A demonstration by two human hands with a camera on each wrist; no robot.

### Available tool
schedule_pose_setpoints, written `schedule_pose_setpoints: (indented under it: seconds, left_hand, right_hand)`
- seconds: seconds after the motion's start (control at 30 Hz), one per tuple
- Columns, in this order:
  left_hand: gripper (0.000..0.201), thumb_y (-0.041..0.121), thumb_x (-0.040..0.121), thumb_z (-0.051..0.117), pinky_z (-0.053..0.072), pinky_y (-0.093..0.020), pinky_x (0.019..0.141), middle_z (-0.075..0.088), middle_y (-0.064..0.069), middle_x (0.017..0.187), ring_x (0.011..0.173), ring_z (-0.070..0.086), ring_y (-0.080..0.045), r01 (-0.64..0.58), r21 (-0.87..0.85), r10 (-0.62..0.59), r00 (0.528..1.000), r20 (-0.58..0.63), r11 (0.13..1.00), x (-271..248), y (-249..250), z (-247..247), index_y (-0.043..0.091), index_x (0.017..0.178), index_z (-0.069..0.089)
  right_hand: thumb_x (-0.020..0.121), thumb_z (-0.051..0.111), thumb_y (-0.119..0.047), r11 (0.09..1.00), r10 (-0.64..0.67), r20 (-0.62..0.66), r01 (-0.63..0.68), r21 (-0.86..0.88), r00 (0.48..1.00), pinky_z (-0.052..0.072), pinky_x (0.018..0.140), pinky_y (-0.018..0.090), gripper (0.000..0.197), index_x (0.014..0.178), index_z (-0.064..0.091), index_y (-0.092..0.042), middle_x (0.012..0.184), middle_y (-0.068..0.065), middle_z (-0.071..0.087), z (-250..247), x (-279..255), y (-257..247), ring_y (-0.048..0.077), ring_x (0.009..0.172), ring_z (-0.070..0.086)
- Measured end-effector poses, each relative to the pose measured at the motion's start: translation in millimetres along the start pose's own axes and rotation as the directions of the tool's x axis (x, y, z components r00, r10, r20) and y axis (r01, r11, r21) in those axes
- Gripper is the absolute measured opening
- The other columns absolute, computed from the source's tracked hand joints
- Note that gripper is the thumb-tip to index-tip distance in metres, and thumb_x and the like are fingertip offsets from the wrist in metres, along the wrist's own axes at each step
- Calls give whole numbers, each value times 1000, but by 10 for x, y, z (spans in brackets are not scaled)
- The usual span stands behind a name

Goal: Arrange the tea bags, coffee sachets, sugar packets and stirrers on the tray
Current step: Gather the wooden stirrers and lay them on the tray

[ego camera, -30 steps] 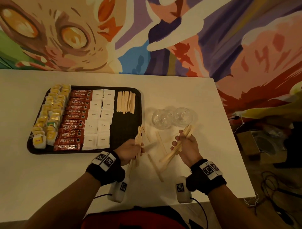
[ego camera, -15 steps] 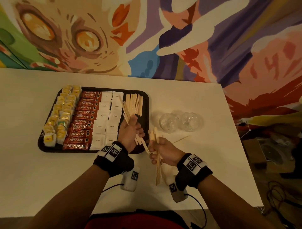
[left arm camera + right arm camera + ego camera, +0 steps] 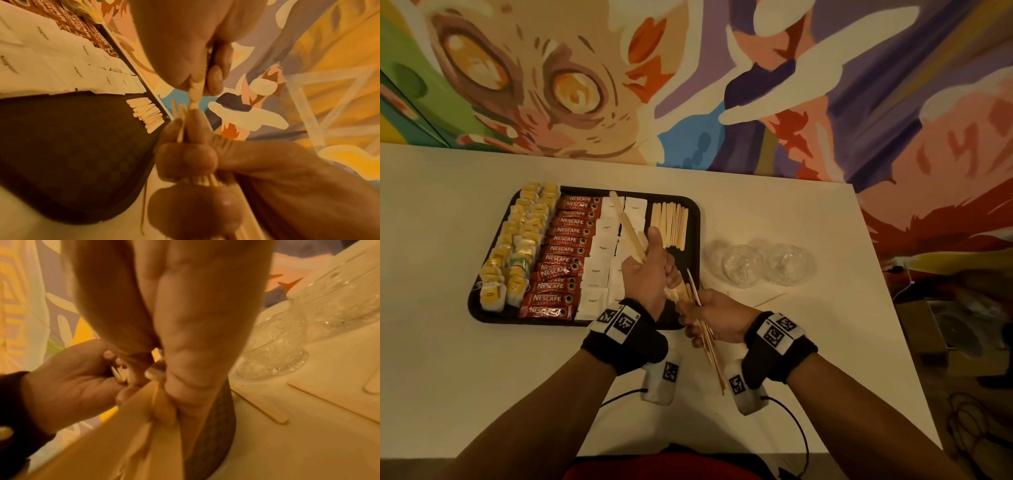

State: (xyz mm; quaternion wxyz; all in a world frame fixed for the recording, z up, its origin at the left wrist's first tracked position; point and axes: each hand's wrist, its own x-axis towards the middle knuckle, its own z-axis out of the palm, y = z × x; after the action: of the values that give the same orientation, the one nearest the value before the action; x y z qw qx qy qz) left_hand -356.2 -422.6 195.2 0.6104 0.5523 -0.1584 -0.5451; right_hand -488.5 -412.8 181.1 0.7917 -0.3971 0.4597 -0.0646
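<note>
A black tray holds rows of yellow tea bags, red coffee sachets, white sugar packets and a laid row of wooden stirrers. My left hand is over the tray's near right part and grips a bundle of stirrers that points up and to the far left. My right hand is just right of it at the tray's corner, gripping another bundle of stirrers that trails toward me. In the wrist views the two hands touch, left hand and right hand, with stirrers between them.
Two clear glass bowls stand on the white table right of the tray. Loose stirrers lie on the table in front of the bowls, loose stirrers also showing close by in the right wrist view. A painted wall rises behind the table's far edge.
Both hands have moved left from the table toward the tray. The left hand lifted its stirrers over the tray, and the right hand closed in beside it.
</note>
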Motion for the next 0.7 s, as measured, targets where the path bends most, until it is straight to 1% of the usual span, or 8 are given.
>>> schedule_pose_setpoints:
  seconds: [0.07, 0.13, 0.17, 0.33, 0.47, 0.53, 0.6, 0.7]
  left_hand:
    - [39, 41, 98, 47, 31, -23, 40, 33, 1, 47, 39, 31, -12, 7, 10, -8, 997, 75, 1000, -4, -20, -19, 12, 76, 59]
    - [28, 37, 100, 46, 31, -23, 41, 31, 0, 49, 41, 29, -11, 35, -14, -33, 992, 122, 999, 13, -30, -30, 12, 97, 60]
    - [28, 37, 100, 45, 30, -23, 41, 30, 1, 49, 41, 28, -11, 58, -31, -53, 989, 142, 998, 21, -29, -37, 12, 96, 58]
    - [48, 40, 97, 51, 30, -23, 42, 26, 0, 47, 41, 26, -12, 167, -12, -164, 975, 149, 986, 19, -22, -12, 14, 58, 42]
    - [49, 40, 95, 56, 24, -25, 43, 26, 2, 48, 42, 23, -12, 242, 64, -247, 964, 100, 968, 67, -61, -20, 18, 55, 38]
    - [41, 43, 93, 55, 25, -25, 44, 31, 5, 49, 44, 25, -12, 252, 240, -293, 944, 152, 937, 72, -93, -41, 20, 62, 43]
    - [39, 45, 95, 52, 30, -25, 47, 39, 4, 53, 44, 32, -11, 121, 562, -304, 921, 244, 818, 42, -157, -34, 19, 67, 49]
    - [40, 42, 98, 46, 46, -25, 58, 61, -2, 68, 58, 56, -13, -233, 862, -290, 875, 388, 449, 22, -318, 11, 16, 73, 62]
  right_hand:
    - [102, 45, -8, 1000, -17, -20, 17, -3, 1000, 44, 49, 24, 29, 75, 50, -15, 64, 0, 42, -4, 19, -33, 11, 50, 41]
    - [100, 43, -2, 999, -41, -32, 42, 24, 999, 43, 49, 25, 27, 77, 51, -13, 65, 1, 42, -17, 26, -55, 12, 52, 41]
    - [100, 43, 0, 998, -52, -31, 53, 34, 998, 43, 50, 25, 26, 78, 51, -13, 65, 1, 41, -23, 31, -61, 12, 52, 41]
    - [101, 45, -4, 995, -94, -53, 95, 36, 994, 44, 52, 26, 19, 87, 51, -14, 65, 0, 43, -78, 39, 26, 11, 52, 43]
    - [103, 46, -14, 996, -82, -177, 84, 4, 981, 40, 50, 26, 14, 90, 48, -15, 64, -3, 41, -206, -80, 217, 11, 51, 39]
    - [102, 47, -15, 997, -75, -253, 72, -21, 965, 36, 48, 26, 13, 89, 47, -16, 62, -4, 40, -336, -187, 329, 10, 49, 36]
    - [100, 53, -21, 995, -85, -334, 64, -73, 939, 34, 45, 24, 14, 88, 47, -17, 60, -5, 40, -478, -303, 427, 10, 47, 36]
    - [94, 62, -25, 944, -198, -476, 36, -327, 857, 38, 45, 22, 12, 86, 56, -21, 55, -13, 49, -690, -435, 538, 9, 47, 42]
